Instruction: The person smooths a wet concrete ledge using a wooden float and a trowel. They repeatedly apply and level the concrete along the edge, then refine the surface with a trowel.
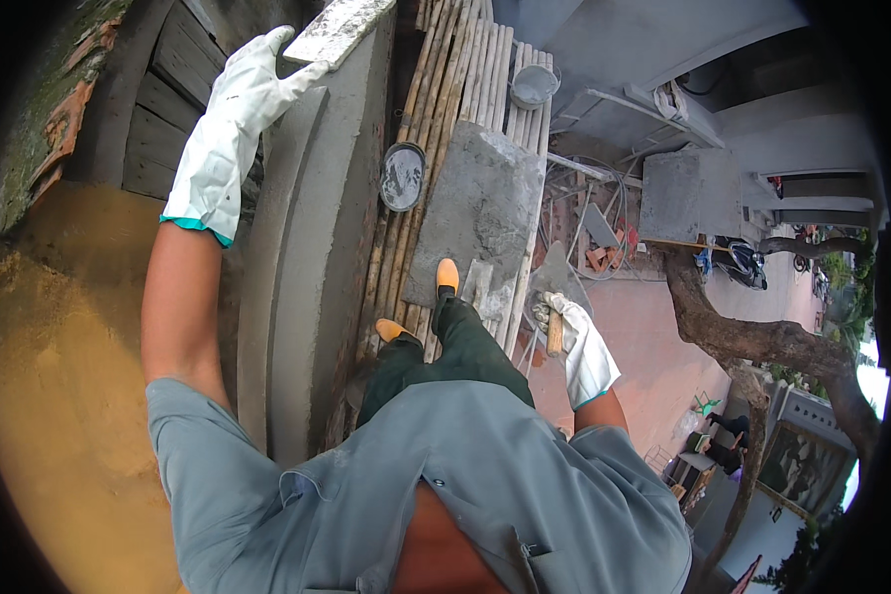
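Observation:
My left hand [252,84], in a white glove with a teal cuff, reaches to a pale, speckled slab [339,28] on the grey plastered ledge [337,168]; its fingers are spread, with thumb and fingertips at the slab's edge. My right hand [579,346], also gloved, grips a trowel by its wooden handle [554,333]; the broad grey blade [554,264] points away from me, beside the platform's edge. A curved plastered strip [267,277] runs along the ledge beneath my left arm.
I stand on a bamboo-pole platform [431,54] with a mortar-covered board [470,188], a black bucket [402,175] and a metal bucket [534,86]. At right lie a lower paved yard [624,327], hoses, broken bricks [604,252] and a crooked tree trunk [703,327]. A weathered wall [49,327] is at left.

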### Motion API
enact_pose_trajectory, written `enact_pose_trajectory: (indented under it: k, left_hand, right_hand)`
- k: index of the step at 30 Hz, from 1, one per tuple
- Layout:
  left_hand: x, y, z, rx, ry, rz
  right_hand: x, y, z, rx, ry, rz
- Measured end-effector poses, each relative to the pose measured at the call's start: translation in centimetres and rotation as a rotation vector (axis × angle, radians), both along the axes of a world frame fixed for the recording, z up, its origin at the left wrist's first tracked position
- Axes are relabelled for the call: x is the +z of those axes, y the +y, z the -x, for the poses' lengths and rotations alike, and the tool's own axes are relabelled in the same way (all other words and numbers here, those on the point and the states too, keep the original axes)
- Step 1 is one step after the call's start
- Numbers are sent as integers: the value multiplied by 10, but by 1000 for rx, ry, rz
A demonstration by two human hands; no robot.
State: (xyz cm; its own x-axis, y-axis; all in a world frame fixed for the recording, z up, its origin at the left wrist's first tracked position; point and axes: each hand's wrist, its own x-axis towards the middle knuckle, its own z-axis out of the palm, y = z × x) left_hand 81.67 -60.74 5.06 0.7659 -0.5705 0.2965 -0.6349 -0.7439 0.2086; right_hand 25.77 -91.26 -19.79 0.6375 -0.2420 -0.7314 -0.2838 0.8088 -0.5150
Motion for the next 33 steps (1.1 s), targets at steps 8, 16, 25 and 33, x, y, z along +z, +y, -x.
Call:
enact_pose_trajectory:
  k: [8,16,25,33]
  left_hand:
    - [-11,-55,-54,-51,-6,-101]
    - [-41,-90,-70,-12,9,-284]
    - [-47,-92,-71,-76,156,-66]
    - [-52,-88,-70,4,68,-140]
  right_hand:
    - [-122,-60,-64,68,214,-63]
    - [-207,-98,-100,126,313,-48]
    - [-339,-122,-117,79,392,-74]
    - [-357,-101,-176,95,331,-45]
